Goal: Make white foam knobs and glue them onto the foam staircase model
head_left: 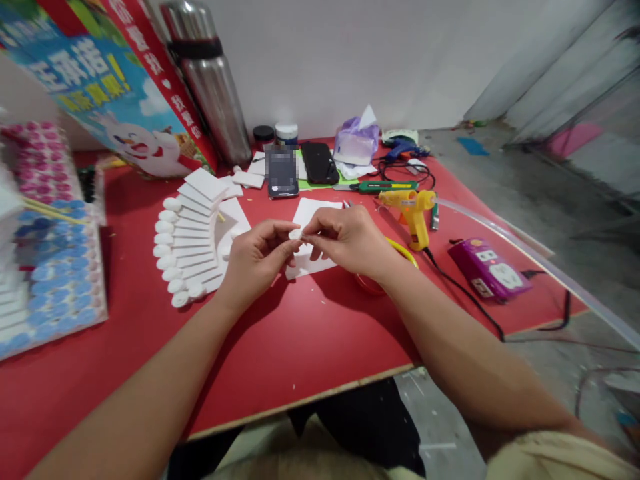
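Over the middle of the red table (280, 347), my left hand (257, 257) and my right hand (345, 240) meet fingertip to fingertip. Both pinch one small white foam piece (296, 234) between thumb and fingers. Under them lies a white foam sheet (313, 213). To the left of my left hand stands a fan-shaped stack of white foam strips with rounded ends (187, 240).
A yellow glue gun (413, 210) stands right of my hands, its black cord running to a purple power strip (487, 267). Behind are a phone (282, 172), a black case (319, 162), a green cutter (385, 187), a steel flask (210, 80). A pink and blue foam model (50, 233) sits left.
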The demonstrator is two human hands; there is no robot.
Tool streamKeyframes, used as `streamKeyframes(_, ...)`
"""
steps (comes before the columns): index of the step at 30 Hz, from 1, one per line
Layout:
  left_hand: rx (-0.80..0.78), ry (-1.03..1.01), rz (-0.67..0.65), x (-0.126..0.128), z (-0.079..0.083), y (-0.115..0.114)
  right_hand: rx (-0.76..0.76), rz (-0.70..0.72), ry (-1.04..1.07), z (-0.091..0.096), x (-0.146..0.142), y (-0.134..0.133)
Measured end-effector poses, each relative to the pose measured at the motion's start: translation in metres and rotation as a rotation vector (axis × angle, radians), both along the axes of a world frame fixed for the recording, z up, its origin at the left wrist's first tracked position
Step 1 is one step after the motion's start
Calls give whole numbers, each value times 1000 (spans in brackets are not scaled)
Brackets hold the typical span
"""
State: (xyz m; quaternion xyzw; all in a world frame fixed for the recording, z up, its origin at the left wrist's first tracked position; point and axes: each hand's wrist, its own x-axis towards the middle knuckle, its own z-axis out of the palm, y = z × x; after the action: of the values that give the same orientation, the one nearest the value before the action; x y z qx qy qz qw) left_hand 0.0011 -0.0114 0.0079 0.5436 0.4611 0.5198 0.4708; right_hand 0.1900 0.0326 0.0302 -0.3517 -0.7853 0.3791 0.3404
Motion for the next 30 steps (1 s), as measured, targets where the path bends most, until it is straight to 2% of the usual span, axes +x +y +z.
streamKeyframes(4,21,58,1,0,-3,3,-115,4,-7,4,2,2)
streamKeyframes(6,-15,44,-30,2,-4,4,-191,-9,-23,6,3,5)
streamKeyframes(9,-106,-31,-84,5,-4,5,-216,-37,-84,6,3,9)
streamKeyframes(12,-174,-125,-90,7,-4,6,-142,-100,-134,10,3,10)
streamKeyframes(14,-205,-190,-94,6,-6,6,-41,-170,-208,17,5,4)
streamKeyframes(17,-224,-291,-106,4,-9,8,132,-257,-401,32,16,-16)
streamKeyframes(20,-221,-382,-76,5,-9,9,189,-366,-560,38,40,-44)
streamKeyframes(23,-244,-475,-90,8,-4,9,201,-575,-625,25,74,-63)
streamKeyframes(25,-269,-558,-132,9,1,7,223,-691,-617,11,96,-65)
streamKeyframes(28,-332,-675,-190,9,7,6,243,-822,-611,-5,119,-54)
streamKeyframes(30,-393,-730,-223,7,9,6,223,-851,-567,-10,125,-41)
